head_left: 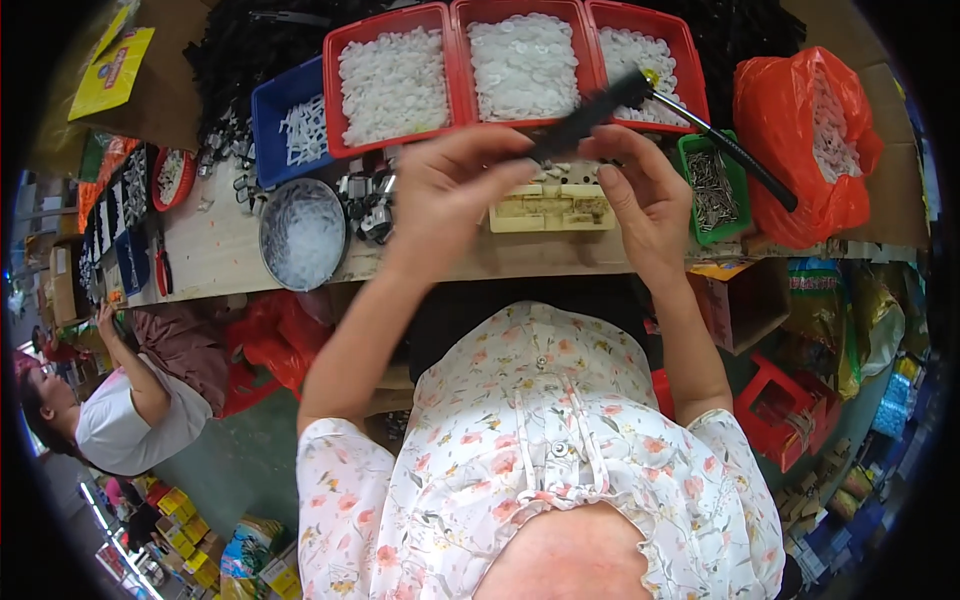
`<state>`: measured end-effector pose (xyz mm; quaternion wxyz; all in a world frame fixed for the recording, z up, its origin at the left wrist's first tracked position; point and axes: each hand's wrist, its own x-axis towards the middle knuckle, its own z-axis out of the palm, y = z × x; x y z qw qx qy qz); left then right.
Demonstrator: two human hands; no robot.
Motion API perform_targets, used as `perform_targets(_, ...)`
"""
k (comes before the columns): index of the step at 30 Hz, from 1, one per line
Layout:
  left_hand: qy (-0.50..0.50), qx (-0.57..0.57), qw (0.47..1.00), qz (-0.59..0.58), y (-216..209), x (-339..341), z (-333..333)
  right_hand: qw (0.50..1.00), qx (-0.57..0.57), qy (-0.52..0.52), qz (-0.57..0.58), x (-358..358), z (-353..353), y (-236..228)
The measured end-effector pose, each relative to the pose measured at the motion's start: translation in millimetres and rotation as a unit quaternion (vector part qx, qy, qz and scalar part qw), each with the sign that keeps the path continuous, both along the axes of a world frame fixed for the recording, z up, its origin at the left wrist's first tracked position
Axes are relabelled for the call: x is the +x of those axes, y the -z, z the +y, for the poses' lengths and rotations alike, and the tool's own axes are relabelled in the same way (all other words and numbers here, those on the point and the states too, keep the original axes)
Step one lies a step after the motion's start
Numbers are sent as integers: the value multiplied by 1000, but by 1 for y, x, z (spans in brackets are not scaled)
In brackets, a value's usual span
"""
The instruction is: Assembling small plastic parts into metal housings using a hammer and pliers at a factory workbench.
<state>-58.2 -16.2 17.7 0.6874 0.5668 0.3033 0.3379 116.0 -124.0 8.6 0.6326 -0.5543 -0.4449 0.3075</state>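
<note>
My left hand [445, 195], smeared by motion, pinches the near end of a long black bar-shaped part [592, 112] above the table. The bar tilts up to the right, over the edge of a red tray. My right hand [648, 195] is raised beside the bar's lower edge, its fingers curled and a gap showing between thumb and fingertips. Nothing shows plainly in that gap. By the bar's far end is a slim rod with a black grip [745, 160]; whether the two are joined I cannot tell. A cream block-shaped fixture [552, 212] sits below and between my hands.
Red trays [455, 70] of small white pieces line the back. Around them stand a blue bin [262, 130], a metal bowl [268, 262], a green bin of metal pins [742, 225] and a red bag [770, 120]. A seated person [140, 410] works at left.
</note>
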Motion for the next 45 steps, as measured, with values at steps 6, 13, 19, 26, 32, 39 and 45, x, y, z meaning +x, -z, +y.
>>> perform_targets(6, -27, -36, 997, -60, 32, 12, -57, 994, 65, -1, 84, -15, -13, 13)
perform_targets(13, -197, 519, 795, 244, 42, -51, -38, 857, 16, -78, -509, 20, -22, 19)
perform_targets(19, -163, 561, 740, 334, 46, -68, -22, 757, -18, -128, -641, 15, -22, 29)
perform_targets(26, -140, 568, 726, 361, 40, -65, -12, 709, -2, -164, -686, 8, -14, 27)
perform_targets(32, -136, 500, 793, 321, 34, -70, -7, 698, -20, -183, -692, 6, -9, 28)
perform_targets(39, -153, 57, 985, 61, 26, -67, -15, 841, 25, -116, -528, -11, 4, 12)
perform_targets(45, -145, -177, 968, -109, 27, -28, -47, 908, 85, -27, -409, -51, 17, 7)
